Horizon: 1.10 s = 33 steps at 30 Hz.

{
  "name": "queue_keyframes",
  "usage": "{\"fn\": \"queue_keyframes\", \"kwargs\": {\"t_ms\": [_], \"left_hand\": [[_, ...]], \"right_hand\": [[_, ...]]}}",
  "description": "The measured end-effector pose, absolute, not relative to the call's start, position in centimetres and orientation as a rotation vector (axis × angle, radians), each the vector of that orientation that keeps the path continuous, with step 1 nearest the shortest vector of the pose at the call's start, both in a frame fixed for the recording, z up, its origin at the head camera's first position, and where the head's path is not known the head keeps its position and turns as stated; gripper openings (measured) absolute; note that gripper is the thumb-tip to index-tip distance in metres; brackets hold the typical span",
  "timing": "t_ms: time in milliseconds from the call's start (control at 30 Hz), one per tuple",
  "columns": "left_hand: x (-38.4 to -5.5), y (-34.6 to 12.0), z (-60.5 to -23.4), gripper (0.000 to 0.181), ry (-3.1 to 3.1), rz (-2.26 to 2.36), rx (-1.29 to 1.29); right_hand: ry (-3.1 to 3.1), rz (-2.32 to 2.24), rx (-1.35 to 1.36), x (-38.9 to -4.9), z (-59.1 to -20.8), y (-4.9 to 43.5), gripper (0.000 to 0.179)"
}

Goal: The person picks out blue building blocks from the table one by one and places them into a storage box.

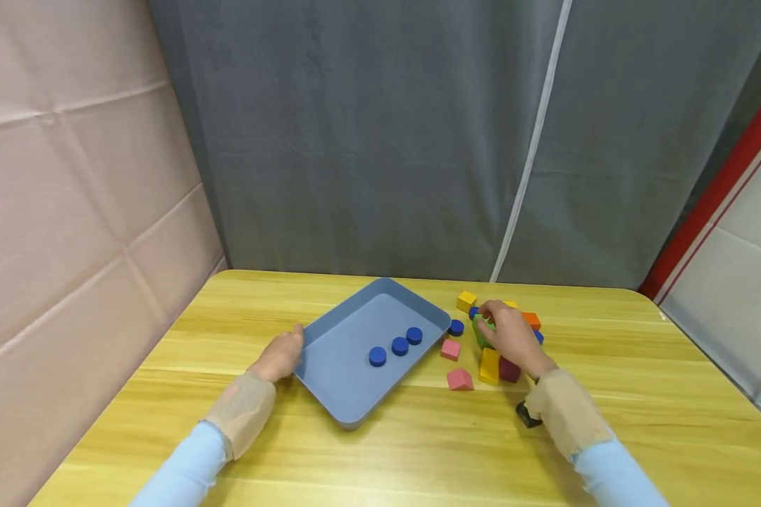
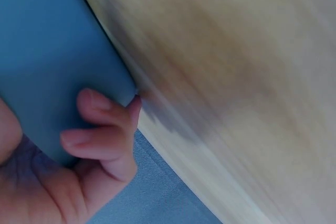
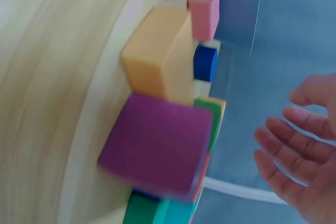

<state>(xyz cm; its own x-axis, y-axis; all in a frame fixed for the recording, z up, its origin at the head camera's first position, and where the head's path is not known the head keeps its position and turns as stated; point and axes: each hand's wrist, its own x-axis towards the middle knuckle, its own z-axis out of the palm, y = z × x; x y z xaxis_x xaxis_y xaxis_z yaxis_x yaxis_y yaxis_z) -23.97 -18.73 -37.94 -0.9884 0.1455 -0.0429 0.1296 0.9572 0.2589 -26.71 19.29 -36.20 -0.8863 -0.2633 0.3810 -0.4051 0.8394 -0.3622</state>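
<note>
A blue-grey tray (image 1: 342, 345) lies at a slant on the table, with three blue discs (image 1: 400, 346) inside. My left hand (image 1: 281, 354) grips its left rim; in the left wrist view, curled fingers (image 2: 97, 142) press against the tray's outer side. Over a cluster of coloured blocks to the right of the tray hovers my right hand (image 1: 510, 334), close above a green block (image 1: 484, 332). In the right wrist view its fingers are loosely bent with nothing between them, and a purple block (image 3: 157, 148) and a yellow block (image 3: 160, 53) stand nearby.
Two pink blocks (image 1: 460, 380) and a blue disc (image 1: 456, 328) sit beside the tray's right side. A yellow block (image 1: 466, 301) lies farther back, an orange block (image 1: 531, 320) to the right. A grey curtain (image 1: 368, 141) hangs behind the wooden table (image 1: 406, 458).
</note>
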Motion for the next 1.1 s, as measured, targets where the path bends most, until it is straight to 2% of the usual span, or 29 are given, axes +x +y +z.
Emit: {"fn": "queue_keyframes", "kwargs": {"t_ms": [533,800,1100], "left_hand": [[-24.0,-18.8,-38.3,0.054,3.036,0.383,0.206],[-24.0,-18.9,-38.0,0.05,3.049,0.383,0.213],[-24.0,-18.8,-37.9,0.048,3.05,0.372,0.211]], "right_hand": [[-2.745,0.577,0.421,-26.4,-37.3,23.7,0.022],[-2.764,0.512,0.424,-26.3,-37.9,25.5,0.019],[-2.86,0.484,0.38,-26.1,-38.6,26.5,0.03]]}}
